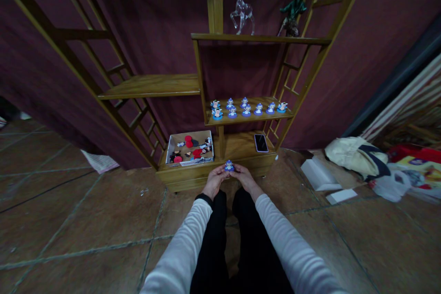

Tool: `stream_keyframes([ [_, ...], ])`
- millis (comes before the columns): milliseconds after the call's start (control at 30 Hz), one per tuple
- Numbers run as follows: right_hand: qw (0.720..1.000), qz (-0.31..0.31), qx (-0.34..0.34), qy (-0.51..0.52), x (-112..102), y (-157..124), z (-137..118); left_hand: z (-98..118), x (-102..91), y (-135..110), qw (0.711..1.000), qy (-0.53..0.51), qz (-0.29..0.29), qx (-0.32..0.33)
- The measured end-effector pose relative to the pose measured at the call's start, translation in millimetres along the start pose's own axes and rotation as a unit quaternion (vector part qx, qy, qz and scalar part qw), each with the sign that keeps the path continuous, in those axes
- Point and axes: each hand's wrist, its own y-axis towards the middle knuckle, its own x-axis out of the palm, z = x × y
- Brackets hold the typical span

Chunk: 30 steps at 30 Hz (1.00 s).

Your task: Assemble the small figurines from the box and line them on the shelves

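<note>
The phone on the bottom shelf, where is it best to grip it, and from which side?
Probably by its two long edges, coming from the front and slightly above. The phone lies flat on the bottom shelf, with the middle shelf above it, so a straight drop looks blocked. The left hand and right hand together hold a figurine.

place: home corner | wooden display shelf (151, 86) (figurines (246, 109) in a row) | tiled floor (86, 220)

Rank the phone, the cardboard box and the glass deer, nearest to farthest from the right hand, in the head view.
1. Phone, on the bottom shelf, just beyond the right hand holding the blue figurine.
2. Cardboard box, same shelf, to the left.
3. Glass deer, on the top shelf.
</note>
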Motion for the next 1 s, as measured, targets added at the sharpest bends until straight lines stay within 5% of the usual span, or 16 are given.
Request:
stream_keyframes([
  [333,1.0,0.011,0.015,-0.017,8.5,-5.7,-6.5,0.6,1.7,-3.6,1.0,-0.004,0.008,0.012],
  [533,0.999,0.024,0.021,-0.001,10.8,-7.7,-5.0,-6.9,2.8,1.6,0.995,0.042,0.04,0.087],
  [1000,0.975,0.085,-0.076,-0.188,14.3,-3.7,8.2,-12.6,1.9,8.7,0.99,0.055,0.08,0.103],
])
